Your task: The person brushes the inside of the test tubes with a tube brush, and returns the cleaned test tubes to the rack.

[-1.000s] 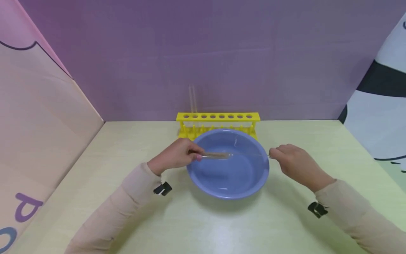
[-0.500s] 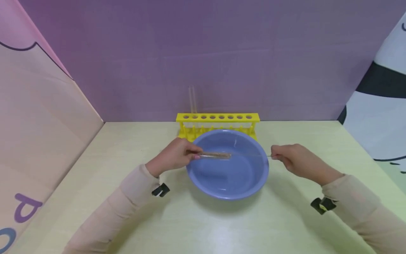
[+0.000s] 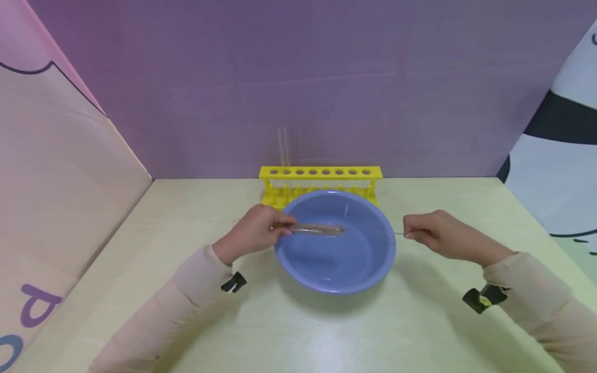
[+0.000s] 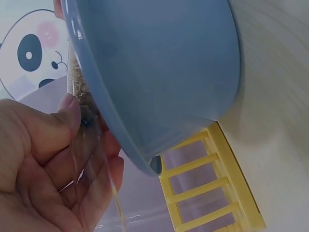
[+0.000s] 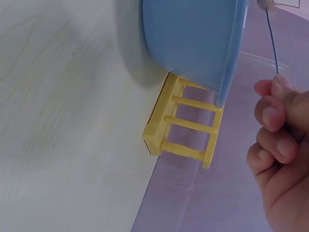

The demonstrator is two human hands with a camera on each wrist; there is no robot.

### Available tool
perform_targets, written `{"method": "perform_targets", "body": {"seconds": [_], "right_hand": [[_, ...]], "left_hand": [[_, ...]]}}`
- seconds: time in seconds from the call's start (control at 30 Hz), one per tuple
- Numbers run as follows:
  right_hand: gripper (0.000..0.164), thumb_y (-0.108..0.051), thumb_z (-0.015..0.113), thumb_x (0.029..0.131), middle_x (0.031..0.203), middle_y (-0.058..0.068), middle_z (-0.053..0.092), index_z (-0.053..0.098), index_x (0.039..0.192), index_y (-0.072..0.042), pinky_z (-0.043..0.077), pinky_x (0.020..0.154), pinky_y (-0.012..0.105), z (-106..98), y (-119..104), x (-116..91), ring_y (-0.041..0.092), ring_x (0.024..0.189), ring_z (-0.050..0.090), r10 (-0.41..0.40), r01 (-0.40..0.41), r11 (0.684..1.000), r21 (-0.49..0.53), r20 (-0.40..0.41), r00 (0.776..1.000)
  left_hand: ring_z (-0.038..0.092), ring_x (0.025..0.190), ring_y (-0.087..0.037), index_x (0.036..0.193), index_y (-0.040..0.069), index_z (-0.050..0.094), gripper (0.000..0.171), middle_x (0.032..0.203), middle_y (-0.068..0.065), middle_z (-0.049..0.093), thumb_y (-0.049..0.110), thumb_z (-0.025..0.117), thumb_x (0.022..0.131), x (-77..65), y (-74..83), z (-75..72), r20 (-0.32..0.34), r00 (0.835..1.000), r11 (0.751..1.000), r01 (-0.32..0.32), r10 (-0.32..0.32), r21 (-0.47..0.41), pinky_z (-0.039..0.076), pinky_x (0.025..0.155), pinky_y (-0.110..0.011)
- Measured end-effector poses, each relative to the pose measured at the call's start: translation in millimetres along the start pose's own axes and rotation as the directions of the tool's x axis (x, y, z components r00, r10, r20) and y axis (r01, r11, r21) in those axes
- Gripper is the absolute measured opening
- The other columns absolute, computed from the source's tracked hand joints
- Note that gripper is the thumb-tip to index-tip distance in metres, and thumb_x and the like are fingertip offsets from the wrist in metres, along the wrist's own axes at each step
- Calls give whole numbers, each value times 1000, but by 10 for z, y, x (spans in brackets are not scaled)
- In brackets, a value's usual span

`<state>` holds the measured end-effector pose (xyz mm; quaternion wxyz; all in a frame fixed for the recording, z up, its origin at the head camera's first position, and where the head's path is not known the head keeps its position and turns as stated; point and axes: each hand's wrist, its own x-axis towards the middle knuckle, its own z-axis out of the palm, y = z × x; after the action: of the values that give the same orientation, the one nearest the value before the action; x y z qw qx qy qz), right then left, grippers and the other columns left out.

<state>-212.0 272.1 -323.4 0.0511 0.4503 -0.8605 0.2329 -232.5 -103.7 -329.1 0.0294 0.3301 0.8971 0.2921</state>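
Over the basin, my left hand (image 3: 254,233) grips a clear glass test tube (image 3: 312,229) lying about level, its fingers and thumb wrapped round it. Brown bristles of a test tube brush (image 4: 78,82) show inside the glass in the left wrist view. To the right of the basin, my right hand (image 3: 448,235) pinches the end of the brush's thin twisted wire handle (image 5: 273,43) between thumb and forefinger. The wire runs from there leftward to the tube. Beneath both lies the blue plastic basin (image 3: 336,264).
Behind the basin stands a yellow test tube rack (image 3: 322,172), partly hidden by it. Another clear test tube (image 3: 283,145) stands upright in the rack's left end. A purple backdrop (image 3: 326,93) rises at the back edge of the pale table (image 3: 326,331).
My right hand has moved a little to the right with the wire, and the brown bristles have shifted toward the tube's right end. My left hand has drifted slightly left.
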Motion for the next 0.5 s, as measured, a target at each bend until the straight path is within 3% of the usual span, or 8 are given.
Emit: {"method": "perform_targets", "body": {"seconds": [0.27, 0.5], "right_hand": [[30, 2, 60, 89, 63, -18, 35, 47, 74, -22, 36, 50, 21, -73, 47, -36, -4, 55, 35, 99, -115, 984, 139, 120, 988], [22, -4, 54, 94, 56, -4, 40, 48, 77, -17, 36, 50, 25, -115, 103, -84, 1, 52, 37, 185, -264, 916, 302, 265, 946]], "left_hand": [[62, 74, -9, 106, 4, 72, 23, 96, -5, 72, 5, 70, 83, -8, -48, 19, -37, 999, 999, -34, 36, 42, 49, 63, -21], [54, 63, -9, 105, 4, 72, 23, 94, -4, 72, 2, 70, 82, -22, -68, 7, -61, 997, 999, -42, 44, 28, 39, 52, -19]]}}
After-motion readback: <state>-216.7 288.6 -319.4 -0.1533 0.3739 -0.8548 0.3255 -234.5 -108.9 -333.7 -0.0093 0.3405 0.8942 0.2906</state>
